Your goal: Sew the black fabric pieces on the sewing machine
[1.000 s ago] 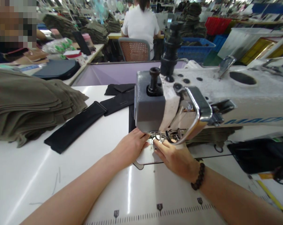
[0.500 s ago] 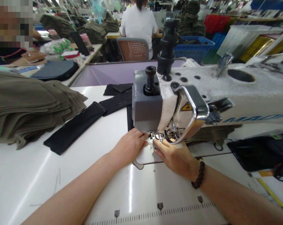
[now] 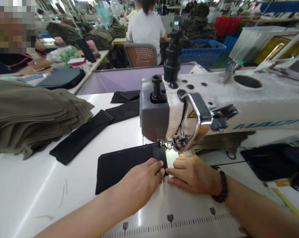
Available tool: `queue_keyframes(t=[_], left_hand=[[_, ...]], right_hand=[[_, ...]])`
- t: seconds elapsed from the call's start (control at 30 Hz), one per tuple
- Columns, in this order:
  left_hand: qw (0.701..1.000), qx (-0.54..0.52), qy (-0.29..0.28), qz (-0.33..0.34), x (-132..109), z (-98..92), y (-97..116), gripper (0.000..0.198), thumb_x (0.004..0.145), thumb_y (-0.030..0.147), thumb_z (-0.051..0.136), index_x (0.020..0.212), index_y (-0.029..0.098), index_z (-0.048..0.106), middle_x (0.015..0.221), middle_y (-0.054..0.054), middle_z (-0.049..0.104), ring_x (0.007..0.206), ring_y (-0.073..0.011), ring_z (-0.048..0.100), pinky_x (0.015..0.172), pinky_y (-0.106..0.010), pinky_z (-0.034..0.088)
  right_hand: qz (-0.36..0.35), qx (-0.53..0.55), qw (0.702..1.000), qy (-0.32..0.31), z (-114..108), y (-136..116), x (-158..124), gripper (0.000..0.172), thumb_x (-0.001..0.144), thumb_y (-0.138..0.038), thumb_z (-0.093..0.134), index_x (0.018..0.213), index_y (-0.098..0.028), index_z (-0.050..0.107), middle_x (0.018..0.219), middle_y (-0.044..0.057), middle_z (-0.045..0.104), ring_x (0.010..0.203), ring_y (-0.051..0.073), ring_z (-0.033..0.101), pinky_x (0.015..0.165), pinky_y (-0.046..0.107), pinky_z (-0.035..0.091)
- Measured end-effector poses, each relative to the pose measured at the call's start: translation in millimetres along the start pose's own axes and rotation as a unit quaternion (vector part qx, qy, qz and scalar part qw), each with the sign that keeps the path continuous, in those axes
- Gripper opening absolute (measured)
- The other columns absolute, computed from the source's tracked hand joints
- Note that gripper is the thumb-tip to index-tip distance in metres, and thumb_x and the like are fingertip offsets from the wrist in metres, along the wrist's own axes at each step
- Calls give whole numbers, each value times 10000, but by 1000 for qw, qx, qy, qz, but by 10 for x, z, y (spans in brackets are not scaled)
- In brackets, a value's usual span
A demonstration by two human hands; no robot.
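Observation:
A black fabric piece (image 3: 124, 162) with a folded, stitched-looking edge lies flat on the table, its right end by the presser foot (image 3: 165, 144) of the sewing machine (image 3: 154, 115). My left hand (image 3: 147, 177) rests on its lower right part, thumb and fingers drawn together on the fabric near the edge. Just right of that edge is my right hand (image 3: 192, 173), wearing a dark bead bracelet. Its fingers reach left across the plate, thumb apart from the index finger, fingertips close to the fabric's corner. The machine head hides part of one right finger.
Black strips (image 3: 82, 137) lie on the table at the left, beyond the fabric. A stack of olive cloth pieces (image 3: 35, 115) stands at far left. Olive cloth (image 3: 219, 142) lies beneath the machine arm. A person in white (image 3: 146, 29) sits ahead, beside a blue basket (image 3: 201, 53).
The black fabric piece, formerly upright behind the machine head, now lies left of the presser foot. Both hands have come toward me from the needle, the left now on the fabric.

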State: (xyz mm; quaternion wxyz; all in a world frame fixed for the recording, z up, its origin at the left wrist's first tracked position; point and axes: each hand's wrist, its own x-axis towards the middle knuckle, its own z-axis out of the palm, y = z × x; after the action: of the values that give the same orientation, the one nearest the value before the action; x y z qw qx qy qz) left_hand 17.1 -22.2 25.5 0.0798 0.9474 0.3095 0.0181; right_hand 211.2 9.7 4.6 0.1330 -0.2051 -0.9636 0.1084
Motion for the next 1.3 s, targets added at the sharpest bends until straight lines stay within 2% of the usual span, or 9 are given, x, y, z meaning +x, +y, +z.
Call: queue_keyframes(t=[0.17,0.3,0.47,0.67,0.97,1.1,1.3], left_hand=[[999,-21,-30,-9,28,-76,23,148,835,89,444,855,113,589,916,-81,607,870,-172,540,774,-274,465],[999,-20,-27,-14,17,-18,-1,142,839,96,445,860,114,584,952,-89,606,914,-171,538,795,-268,459],[1000,-6,-12,-23,8,74,-55,179,844,87,416,925,111,574,1002,-93,601,992,-170,522,852,-271,438],[999,50,-21,-1,52,73,-148,253,814,104,466,1036,36,566,1047,-121,594,1044,-206,499,940,-287,395],[997,54,40,-30,97,139,-287,240,769,76,522,1001,66,584,980,-92,609,998,-198,513,918,-273,408],[996,19,73,-55,112,212,-366,209,782,66,507,975,102,579,972,-76,597,950,-182,536,898,-275,422],[990,-31,98,-96,138,266,-460,228,799,45,459,1000,110,544,964,-68,582,964,-180,532,881,-272,432]], right_hand=[[-13,-1,1000,9,44,-11,-10,380,914,-323,343,701,-161,612,592,5,547,542,130,468,538,273,320],[-18,-19,999,37,75,-30,3,376,916,-320,346,721,-149,618,577,3,547,528,134,467,532,280,312],[8,-42,998,39,65,-45,24,349,911,-317,371,733,-150,621,576,1,546,533,135,478,540,280,307],[59,-65,995,50,85,-13,40,262,887,-293,425,789,-154,624,585,-1,559,546,131,498,554,264,318],[161,-94,982,6,129,10,96,174,851,-260,478,933,-180,609,703,25,616,670,152,558,609,257,358],[172,-102,980,-3,154,8,100,194,846,-257,484,985,-171,588,785,46,634,732,169,571,640,267,374],[171,-110,979,-4,139,-3,105,201,833,-256,507,1000,-173,582,756,29,626,689,170,561,614,279,363]])
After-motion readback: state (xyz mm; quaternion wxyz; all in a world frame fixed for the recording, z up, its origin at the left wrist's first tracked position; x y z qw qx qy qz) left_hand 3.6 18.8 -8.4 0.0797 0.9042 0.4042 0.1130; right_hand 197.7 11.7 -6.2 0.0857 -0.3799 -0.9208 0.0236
